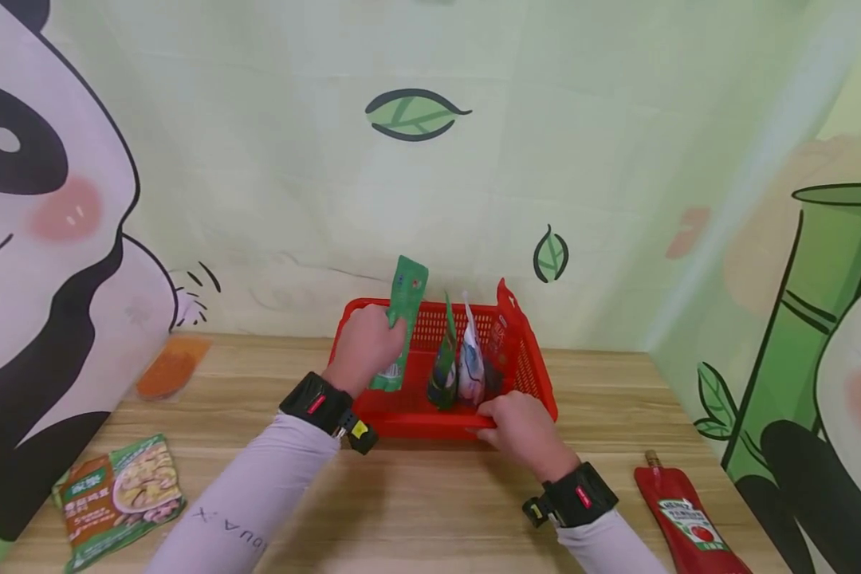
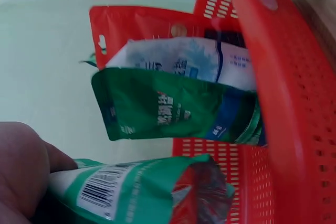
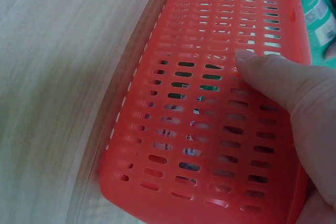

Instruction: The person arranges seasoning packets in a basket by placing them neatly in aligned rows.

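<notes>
My left hand [image 1: 366,347] grips a green pouch [image 1: 407,287], held upright over the left part of a red plastic basket [image 1: 416,427]. In the left wrist view a barcode and a red and clear section show on this pouch. Fingers of my right hand [image 1: 524,430] hold the basket's front rim, the thumb lying on the slotted outer wall in the right wrist view. Inside the basket, toward the right, stand a dark green pouch [image 2: 173,106], a white and blue pouch [image 2: 184,59] and a red pouch [image 2: 136,22], side by side.
On the wooden table [image 1: 430,510], an orange-red packet [image 1: 172,367] lies at the back left, and a brown and green food bag [image 1: 122,498] is nearer. A red Heinz ketchup pouch [image 1: 689,518] lies at the front right. Behind stands a printed panda backdrop [image 1: 545,159].
</notes>
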`<state>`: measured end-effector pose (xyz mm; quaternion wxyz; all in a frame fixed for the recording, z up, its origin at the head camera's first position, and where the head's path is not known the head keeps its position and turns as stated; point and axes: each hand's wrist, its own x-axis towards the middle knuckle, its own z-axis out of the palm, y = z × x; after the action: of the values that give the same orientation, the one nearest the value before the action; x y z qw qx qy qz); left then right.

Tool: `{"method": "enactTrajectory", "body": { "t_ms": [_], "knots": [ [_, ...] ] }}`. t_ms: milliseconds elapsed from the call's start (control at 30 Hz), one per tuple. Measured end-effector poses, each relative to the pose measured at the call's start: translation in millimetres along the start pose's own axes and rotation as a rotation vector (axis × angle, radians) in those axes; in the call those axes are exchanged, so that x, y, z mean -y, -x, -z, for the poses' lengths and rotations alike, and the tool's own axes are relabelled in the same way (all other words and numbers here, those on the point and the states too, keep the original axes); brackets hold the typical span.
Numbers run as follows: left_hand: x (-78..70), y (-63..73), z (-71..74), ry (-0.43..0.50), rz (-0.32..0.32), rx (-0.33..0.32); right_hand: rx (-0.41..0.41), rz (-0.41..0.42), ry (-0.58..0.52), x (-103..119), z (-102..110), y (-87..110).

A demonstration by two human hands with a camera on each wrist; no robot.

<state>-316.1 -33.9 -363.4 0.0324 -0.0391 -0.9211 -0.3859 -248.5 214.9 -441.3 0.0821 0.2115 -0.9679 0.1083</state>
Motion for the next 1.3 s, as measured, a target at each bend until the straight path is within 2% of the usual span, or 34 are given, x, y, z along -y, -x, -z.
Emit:
{"method": "enactTrajectory", "body": {
  "t_ms": [167, 367, 633, 833, 1000, 1300],
  "knots": [
    [-2.7, -15.9, -4.9, -0.027, 0.063, 0.075, 0.012, -0.01, 0.005, 0.3, 0.6, 0.1],
    [-4.5, -30.7, -10.9, -0.111, 0.092, 0.146, 0.022, -0.013, 0.006, 0.8, 1.1, -1.0],
    [-5.3, -41.5, -15.6, -0.144, 0.139, 0.208, 0.008, -0.002, -0.007, -1.1, -2.1, -1.0],
    [-4.5, -53.1, -23.6, -0.172, 0.169, 0.279, -0.001, 0.005, 0.007, -3.5, -3.5, -1.0],
    [-4.7, -56.3, -25.9, -0.163, 0.175, 0.312, 0.006, 0.009, 0.01, -4.1, -3.3, -1.5],
    [-13.7, -55.9, -27.5, -0.205, 0.198, 0.364, 0.008, 0.016, -0.004, -5.5, -3.5, -1.0]
  ]
}}
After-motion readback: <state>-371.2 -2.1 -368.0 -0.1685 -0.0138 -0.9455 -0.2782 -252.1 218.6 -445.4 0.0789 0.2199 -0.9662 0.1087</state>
